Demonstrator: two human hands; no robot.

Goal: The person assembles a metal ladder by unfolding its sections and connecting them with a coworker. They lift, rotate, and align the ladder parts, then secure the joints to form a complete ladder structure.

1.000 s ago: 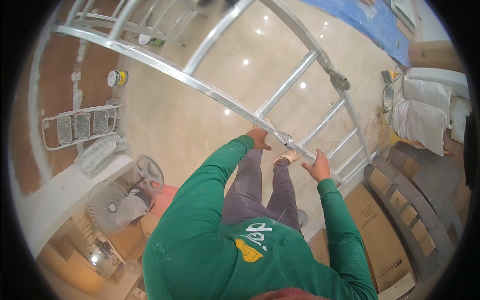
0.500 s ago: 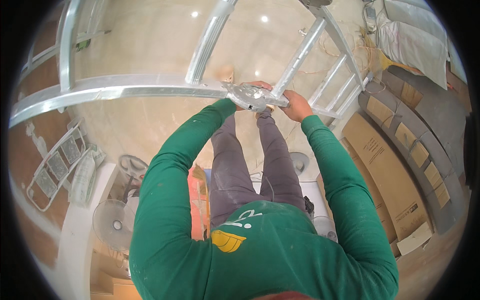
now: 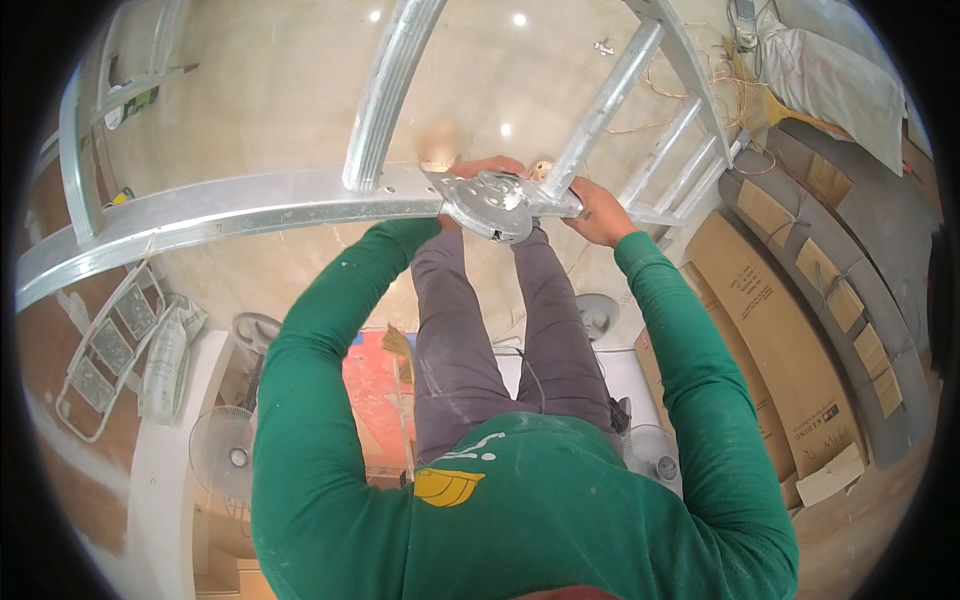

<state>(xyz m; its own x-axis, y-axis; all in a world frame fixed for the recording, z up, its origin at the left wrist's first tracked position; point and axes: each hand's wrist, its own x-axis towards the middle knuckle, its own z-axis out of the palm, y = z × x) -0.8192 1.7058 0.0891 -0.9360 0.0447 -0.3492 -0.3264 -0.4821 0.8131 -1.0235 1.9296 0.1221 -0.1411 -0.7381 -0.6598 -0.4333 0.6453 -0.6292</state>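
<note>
— Where are the hands?

— Both are up at the top of the metal ladder [image 3: 300,205], by its round hinge plate [image 3: 488,203]. The right hand [image 3: 597,212] is wrapped around the rail just to the right of the plate, fingers curled shut on it. The left hand [image 3: 470,175] sits behind the plate, touching the rail there; most of it is hidden, so I cannot tell whether it grips or only rests.

— And the ladder itself?

— It is unfolded: one rail runs left across the view, and a side with rungs [image 3: 610,100] slopes away to the upper right, down to the shiny floor [image 3: 290,110].

— What lies below?

— Two white fans [image 3: 225,455] at lower left, a small step ladder [image 3: 105,360] lying flat, flat cardboard boxes [image 3: 770,330] on the right, and a tangle of wires [image 3: 690,90] near the ladder's foot.
</note>
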